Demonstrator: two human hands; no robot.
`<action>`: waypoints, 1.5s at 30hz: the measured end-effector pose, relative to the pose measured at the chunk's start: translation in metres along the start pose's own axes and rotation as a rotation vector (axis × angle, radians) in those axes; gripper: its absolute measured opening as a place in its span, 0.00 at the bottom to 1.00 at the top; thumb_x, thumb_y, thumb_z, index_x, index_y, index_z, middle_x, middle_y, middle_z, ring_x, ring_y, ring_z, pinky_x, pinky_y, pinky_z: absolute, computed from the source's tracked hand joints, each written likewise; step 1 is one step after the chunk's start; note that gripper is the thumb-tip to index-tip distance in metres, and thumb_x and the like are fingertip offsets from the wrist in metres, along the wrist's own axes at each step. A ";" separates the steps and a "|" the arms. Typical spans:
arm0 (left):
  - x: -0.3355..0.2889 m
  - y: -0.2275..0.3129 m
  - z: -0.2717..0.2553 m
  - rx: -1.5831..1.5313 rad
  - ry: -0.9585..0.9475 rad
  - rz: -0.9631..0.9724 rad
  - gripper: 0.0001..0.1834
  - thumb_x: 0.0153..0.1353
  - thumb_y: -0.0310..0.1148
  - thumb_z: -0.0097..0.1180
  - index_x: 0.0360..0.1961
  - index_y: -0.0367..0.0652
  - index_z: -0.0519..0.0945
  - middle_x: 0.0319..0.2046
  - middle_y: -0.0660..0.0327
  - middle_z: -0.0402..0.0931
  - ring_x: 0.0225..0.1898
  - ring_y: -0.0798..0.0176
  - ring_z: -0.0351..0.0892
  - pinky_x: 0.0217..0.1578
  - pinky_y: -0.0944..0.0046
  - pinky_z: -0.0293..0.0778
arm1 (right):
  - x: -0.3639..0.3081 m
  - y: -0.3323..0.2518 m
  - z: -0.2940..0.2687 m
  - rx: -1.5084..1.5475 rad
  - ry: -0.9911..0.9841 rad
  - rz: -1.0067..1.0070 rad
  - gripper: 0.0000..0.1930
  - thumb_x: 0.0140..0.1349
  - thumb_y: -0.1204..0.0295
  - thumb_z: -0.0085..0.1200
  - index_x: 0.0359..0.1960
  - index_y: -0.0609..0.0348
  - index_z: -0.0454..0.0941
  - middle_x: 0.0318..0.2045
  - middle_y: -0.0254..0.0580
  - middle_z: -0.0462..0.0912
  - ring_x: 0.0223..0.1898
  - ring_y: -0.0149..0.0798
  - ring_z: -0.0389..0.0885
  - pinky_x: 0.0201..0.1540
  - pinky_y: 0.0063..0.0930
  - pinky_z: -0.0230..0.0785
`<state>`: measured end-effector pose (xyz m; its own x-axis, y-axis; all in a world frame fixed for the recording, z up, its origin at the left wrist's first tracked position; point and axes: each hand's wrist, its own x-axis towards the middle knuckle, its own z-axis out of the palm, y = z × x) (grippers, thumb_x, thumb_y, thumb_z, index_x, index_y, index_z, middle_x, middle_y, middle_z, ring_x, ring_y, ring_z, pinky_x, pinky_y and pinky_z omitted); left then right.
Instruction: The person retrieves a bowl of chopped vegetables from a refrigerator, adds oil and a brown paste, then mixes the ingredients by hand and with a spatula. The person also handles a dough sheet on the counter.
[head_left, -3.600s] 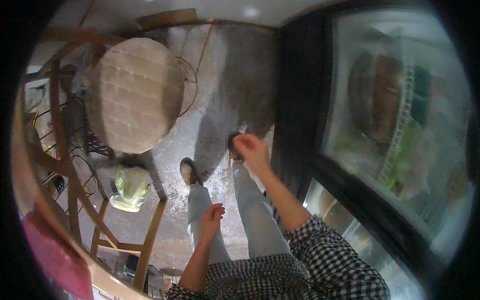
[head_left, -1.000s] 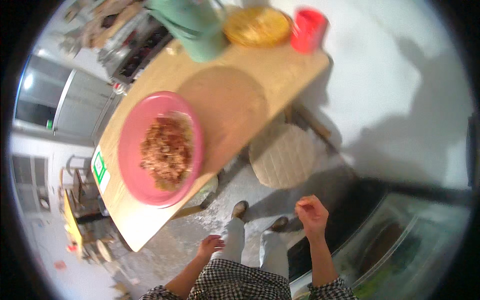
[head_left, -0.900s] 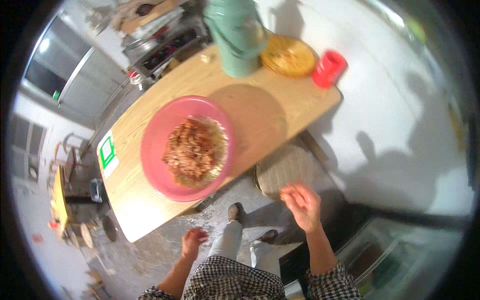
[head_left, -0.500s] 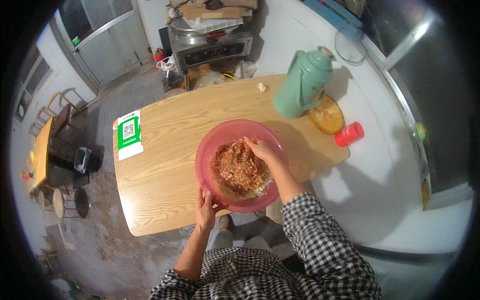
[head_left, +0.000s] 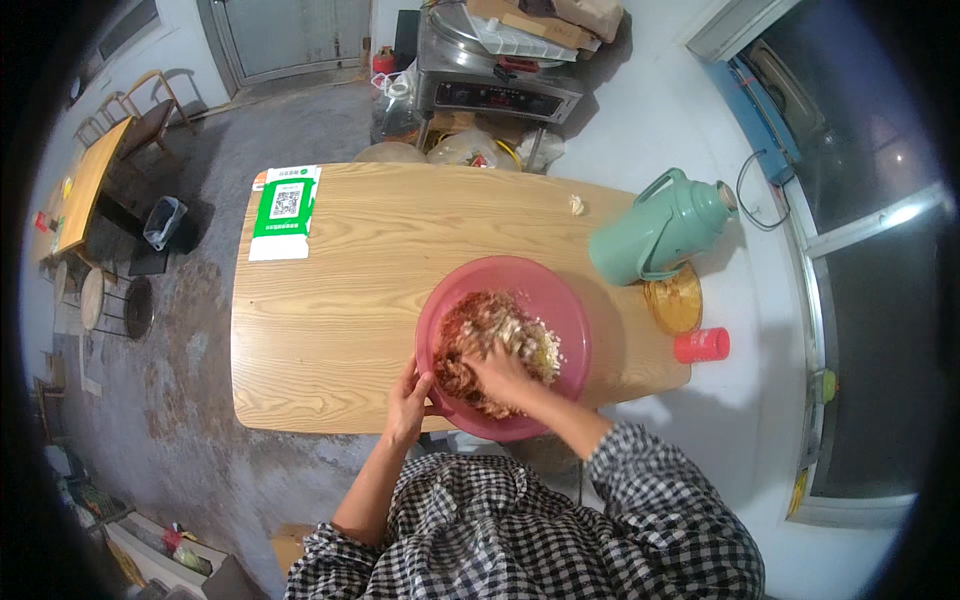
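Head view: round pink basin [head_left: 560, 308] upright, its mouth facing up.

left hand [head_left: 405, 412]: fingers [head_left: 411, 374] forward | right forearm [head_left: 565, 418]: slanting leftward | right hand [head_left: 499, 374]: blurred

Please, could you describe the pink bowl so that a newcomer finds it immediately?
Start with the large wooden table. At its near edge, right of centre, is a wide bowl, with the left hand against its side and the right hand in the reddish-brown food. It is round and pink, unlike the tall green jug and small red cup.
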<state>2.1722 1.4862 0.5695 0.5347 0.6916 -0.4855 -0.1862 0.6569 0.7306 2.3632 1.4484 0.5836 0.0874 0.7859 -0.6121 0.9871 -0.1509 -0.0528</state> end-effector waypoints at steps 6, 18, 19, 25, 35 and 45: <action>0.016 0.004 0.004 0.126 0.082 0.157 0.28 0.70 0.30 0.46 0.70 0.50 0.58 0.29 0.65 0.73 0.24 0.74 0.70 0.22 0.68 0.77 | 0.022 0.072 -0.035 0.462 -0.112 -0.141 0.28 0.59 0.68 0.55 0.64 0.42 0.69 0.66 0.56 0.61 0.64 0.55 0.65 0.66 0.42 0.58; 0.055 0.041 0.007 0.263 0.125 0.224 0.24 0.71 0.30 0.46 0.67 0.43 0.64 0.31 0.63 0.76 0.20 0.75 0.68 0.18 0.73 0.67 | 0.126 0.059 -0.068 0.643 -0.268 -0.040 0.29 0.70 0.50 0.37 0.59 0.62 0.70 0.60 0.54 0.70 0.65 0.47 0.64 0.65 0.40 0.58; 0.059 0.046 0.006 0.283 0.105 0.251 0.24 0.71 0.30 0.46 0.67 0.44 0.65 0.30 0.63 0.76 0.18 0.75 0.67 0.16 0.72 0.67 | 0.115 0.048 -0.071 0.626 -0.439 -0.155 0.30 0.70 0.48 0.37 0.63 0.59 0.67 0.63 0.54 0.67 0.69 0.46 0.59 0.68 0.38 0.55; 0.078 0.060 -0.003 0.356 0.084 0.210 0.22 0.71 0.31 0.46 0.65 0.44 0.68 0.26 0.64 0.75 0.18 0.75 0.67 0.16 0.72 0.66 | -0.009 0.020 -0.031 -0.182 0.001 -0.374 0.31 0.59 0.50 0.57 0.62 0.47 0.69 0.72 0.59 0.37 0.73 0.55 0.43 0.64 0.64 0.56; 0.004 0.004 0.004 0.137 0.203 0.295 0.27 0.70 0.34 0.48 0.69 0.47 0.61 0.29 0.63 0.75 0.24 0.73 0.71 0.23 0.72 0.71 | 0.048 0.087 -0.047 0.207 -0.257 -0.392 0.27 0.60 0.62 0.57 0.60 0.56 0.71 0.62 0.51 0.68 0.62 0.55 0.66 0.63 0.47 0.64; 0.070 0.030 -0.018 0.321 0.171 0.347 0.25 0.70 0.30 0.47 0.67 0.44 0.64 0.30 0.64 0.75 0.26 0.74 0.72 0.24 0.70 0.74 | 0.175 0.018 -0.064 0.378 -0.261 -0.401 0.25 0.66 0.58 0.38 0.52 0.66 0.76 0.55 0.63 0.75 0.57 0.53 0.72 0.60 0.48 0.60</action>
<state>2.1895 1.5599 0.5486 0.3387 0.9098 -0.2398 -0.0518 0.2726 0.9607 2.4044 1.6217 0.5262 -0.3645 0.6596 -0.6573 0.8160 -0.1138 -0.5667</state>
